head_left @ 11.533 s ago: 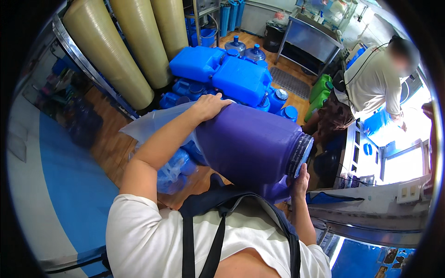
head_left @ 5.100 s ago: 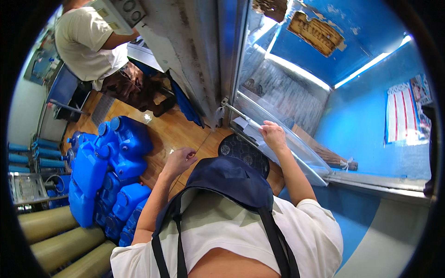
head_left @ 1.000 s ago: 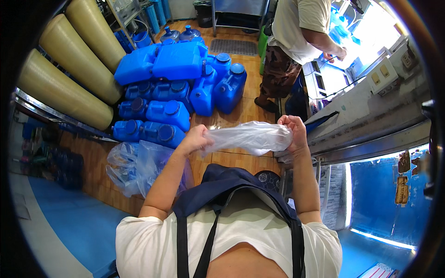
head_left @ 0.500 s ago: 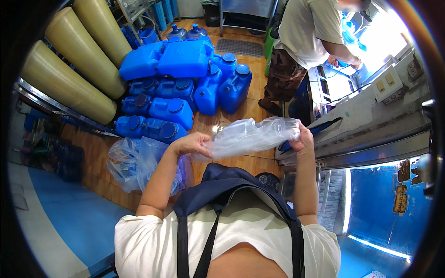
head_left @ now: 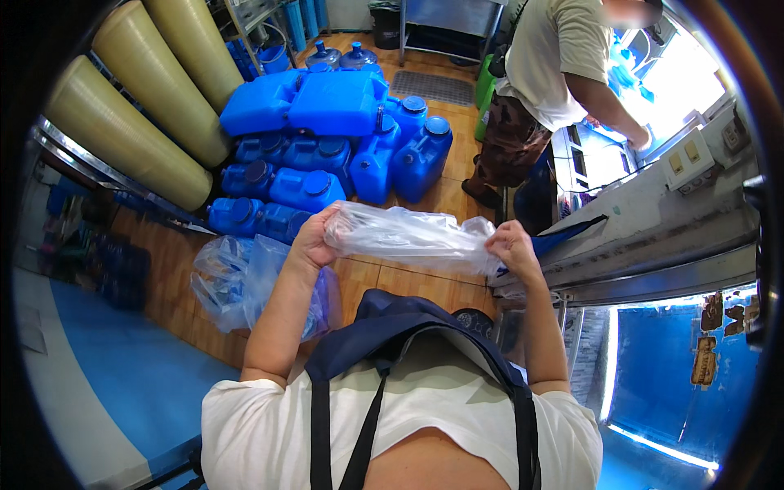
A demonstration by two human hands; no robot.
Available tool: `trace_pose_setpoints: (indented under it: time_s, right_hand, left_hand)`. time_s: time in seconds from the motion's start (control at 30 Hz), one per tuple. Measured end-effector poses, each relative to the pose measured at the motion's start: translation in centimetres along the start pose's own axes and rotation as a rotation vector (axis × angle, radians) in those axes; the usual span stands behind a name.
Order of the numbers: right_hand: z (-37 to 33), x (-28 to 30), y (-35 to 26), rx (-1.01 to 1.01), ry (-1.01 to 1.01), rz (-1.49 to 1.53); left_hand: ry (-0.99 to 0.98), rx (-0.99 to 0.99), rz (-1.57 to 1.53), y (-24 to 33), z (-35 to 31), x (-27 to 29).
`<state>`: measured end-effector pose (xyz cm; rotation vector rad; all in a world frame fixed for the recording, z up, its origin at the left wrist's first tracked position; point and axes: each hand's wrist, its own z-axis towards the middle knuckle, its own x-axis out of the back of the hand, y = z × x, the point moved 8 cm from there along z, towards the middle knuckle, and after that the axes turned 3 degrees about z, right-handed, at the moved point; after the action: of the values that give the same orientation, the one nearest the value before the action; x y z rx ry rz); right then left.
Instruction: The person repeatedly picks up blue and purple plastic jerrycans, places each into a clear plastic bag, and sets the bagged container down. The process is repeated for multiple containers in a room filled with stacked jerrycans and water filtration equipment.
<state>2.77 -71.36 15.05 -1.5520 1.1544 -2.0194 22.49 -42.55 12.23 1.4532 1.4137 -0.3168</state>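
Note:
A clear plastic bag (head_left: 412,237) is stretched sideways between my hands, in front of my chest and above the tiled floor. My left hand (head_left: 317,237) is closed around its gathered left end. At the other end, my right hand (head_left: 512,247) pinches the bag's edge between thumb and fingers. The plastic is creased and folded lengthwise. Below my left forearm lies a heap of clear plastic bags (head_left: 245,282) with bluish contents I cannot make out.
Several blue water jugs (head_left: 335,102) are stacked ahead. Tall tan cylinders (head_left: 131,131) stand at the left. A co-worker (head_left: 555,65) stands at a counter on the far right. A wall with switches (head_left: 686,161) runs along my right, near a blue door panel (head_left: 678,367).
The bag has moved left and is now pulled straighter. My left hand has moved left and up, and my right hand left. The co-worker's arm has reached further forward.

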Motion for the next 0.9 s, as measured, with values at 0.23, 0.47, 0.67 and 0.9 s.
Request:
trace_pose_setpoints:
  time_s: [0.23, 0.47, 0.67, 0.9]
  right_hand:
    - [1.2, 4.0, 4.5, -0.138, 0.659, 0.046]
    - [1.8, -3.8, 5.9, -0.707, 0.257, 1.575]
    - [0.8, -4.1, -1.1, -0.146, -0.358, 0.479]
    - [1.4, -3.3, 10.4, -0.598, 0.105, 0.171]
  left_hand:
    - [-0.173, 0.118, 0.942, -2.6, -2.5, -0.7]
    - [-0.042, 0.266, 0.904, -1.3, -2.5, 5.7]
    - [0.205, -0.060, 0.343, 2.1, -2.4, 6.6]
    - [-0.209, 0.138, 0.151, -1.2, -3.4, 1.6]
